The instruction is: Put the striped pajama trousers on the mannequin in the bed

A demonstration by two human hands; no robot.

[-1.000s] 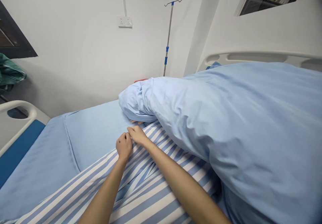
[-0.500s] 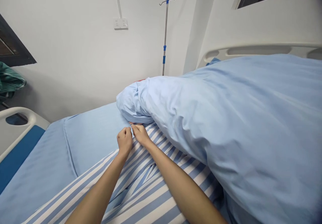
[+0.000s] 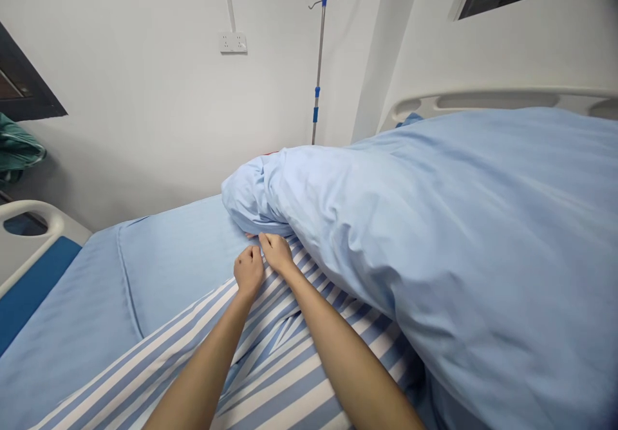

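I am looking down along my own body, which wears a blue-and-white striped gown. My left hand rests curled on the gown's front, its fingers gathered into the fabric. Just beyond it, my right hand pinches the striped cloth near the gown's far end. Both hands lie close together, just below the rolled end of a light blue duvet, which covers the right side of the view. A small pink tip shows under the duvet's edge; I cannot tell what it is.
A light blue bed sheet spreads to the left, bounded by a white bed rail. A white bed-end panel stands at the far right. Behind are an IV pole, a wall socket and green cloth.
Both hands have shifted slightly up and to the right along the gown, nearer the duvet's edge. The view has tilted a little, and the duvet looks unchanged.
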